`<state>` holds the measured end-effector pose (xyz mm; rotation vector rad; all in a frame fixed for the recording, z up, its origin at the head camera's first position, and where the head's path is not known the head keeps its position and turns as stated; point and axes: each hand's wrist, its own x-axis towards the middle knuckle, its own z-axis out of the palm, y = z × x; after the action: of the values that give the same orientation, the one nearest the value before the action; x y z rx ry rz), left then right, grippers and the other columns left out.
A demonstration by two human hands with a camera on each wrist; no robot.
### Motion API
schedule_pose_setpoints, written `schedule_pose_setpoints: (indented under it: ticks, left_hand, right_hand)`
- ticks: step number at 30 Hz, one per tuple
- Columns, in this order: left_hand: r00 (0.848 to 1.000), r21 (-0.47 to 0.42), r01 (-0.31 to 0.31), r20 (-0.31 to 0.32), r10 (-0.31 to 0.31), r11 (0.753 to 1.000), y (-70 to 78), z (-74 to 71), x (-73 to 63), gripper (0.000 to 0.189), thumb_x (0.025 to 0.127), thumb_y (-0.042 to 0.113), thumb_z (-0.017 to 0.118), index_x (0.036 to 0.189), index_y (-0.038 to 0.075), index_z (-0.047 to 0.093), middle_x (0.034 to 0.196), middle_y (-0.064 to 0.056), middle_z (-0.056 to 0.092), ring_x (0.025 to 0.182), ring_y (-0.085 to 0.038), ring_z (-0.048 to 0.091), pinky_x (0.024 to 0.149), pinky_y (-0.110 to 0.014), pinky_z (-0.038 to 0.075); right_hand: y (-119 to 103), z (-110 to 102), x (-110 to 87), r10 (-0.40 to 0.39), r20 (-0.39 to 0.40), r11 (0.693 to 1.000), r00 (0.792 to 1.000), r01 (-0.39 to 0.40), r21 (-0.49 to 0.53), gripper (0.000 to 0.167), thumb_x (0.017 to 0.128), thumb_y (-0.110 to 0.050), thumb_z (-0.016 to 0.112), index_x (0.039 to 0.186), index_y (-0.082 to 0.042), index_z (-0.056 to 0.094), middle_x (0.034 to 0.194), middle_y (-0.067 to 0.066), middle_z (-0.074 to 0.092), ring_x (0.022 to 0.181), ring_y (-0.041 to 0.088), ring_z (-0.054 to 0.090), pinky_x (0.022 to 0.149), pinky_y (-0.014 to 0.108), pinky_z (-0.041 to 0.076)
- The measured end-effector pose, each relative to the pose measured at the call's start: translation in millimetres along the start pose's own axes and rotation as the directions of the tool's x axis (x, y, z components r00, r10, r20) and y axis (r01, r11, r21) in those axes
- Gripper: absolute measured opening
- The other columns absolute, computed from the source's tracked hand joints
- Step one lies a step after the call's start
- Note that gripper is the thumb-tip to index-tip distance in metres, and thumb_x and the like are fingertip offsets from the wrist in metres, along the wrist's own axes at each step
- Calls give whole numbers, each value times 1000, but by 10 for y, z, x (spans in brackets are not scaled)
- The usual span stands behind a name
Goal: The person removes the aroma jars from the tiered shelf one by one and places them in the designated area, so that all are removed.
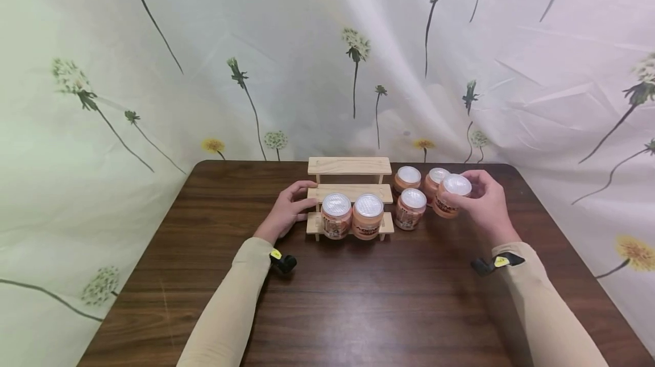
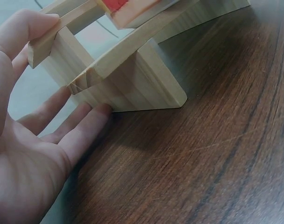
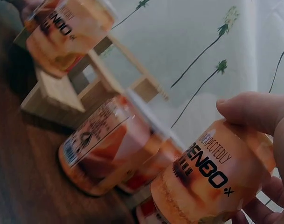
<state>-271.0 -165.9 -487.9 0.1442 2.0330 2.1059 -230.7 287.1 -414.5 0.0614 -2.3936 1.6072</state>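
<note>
A small three-tier wooden display rack (image 1: pixel 349 165) stands near the table's back edge. My left hand (image 1: pixel 288 207) holds its left end, thumb and forefinger at either edge of the middle board (image 2: pixel 81 18); the other fingers rest against the side panel (image 2: pixel 128 88). Two orange-labelled jars with pale lids, a left one (image 1: pixel 336 216) and a right one (image 1: pixel 368 217), sit side by side on the lowest step. At the right, my right hand (image 1: pixel 486 202) grips a similar jar (image 3: pixel 211 172) around its side, tilted in the right wrist view.
Three more jars stand right of the rack: a back one (image 1: pixel 407 179), a front one (image 1: pixel 411 210) and one (image 1: pixel 436 182) partly hidden behind the held jar. The dark wooden table (image 1: pixel 358 310) meets a dandelion-patterned curtain (image 1: pixel 307 71) behind.
</note>
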Motion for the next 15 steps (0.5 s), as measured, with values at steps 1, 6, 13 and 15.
schedule_pose_setpoints:
  ticks: [1,6,13,15]
  left_hand:
    - [1000,0,0,1,0,1000,1,1,0,41,100,15,75,139,16,61,156,-17,42,123,-31,60,86,-41,61]
    - [1000,7,-3,4,3,1000,13,3,4,44,100,15,74,142,13,59,156,-18,42,123,-31,60,86,-41,61]
    - [1000,14,3,-3,-3,1000,5,0,22,46,100,15,74,143,12,58,154,-18,44,123,-30,60,87,-41,61]
    - [1000,11,0,-2,0,1000,-1,1,22,46,100,14,74,143,12,58,154,-18,44,122,-30,60,87,-42,61]
  right_hand:
    - [24,-1,-12,8,-1,1000,1000,-8,-7,56,83,-18,92,126,-4,59,112,-3,62,93,13,61,75,21,52]
    - [134,9,-39,32,-2,999,999,-32,-20,58,83,-23,93,127,-5,59,115,-3,63,97,14,60,78,21,51]
    - [277,50,-54,30,28,999,999,-29,-32,60,83,-22,93,129,-1,60,118,3,64,101,11,60,81,18,50]
    - [314,66,-65,29,38,999,999,-27,-39,60,83,-21,93,129,0,60,118,5,64,101,10,61,82,16,50]
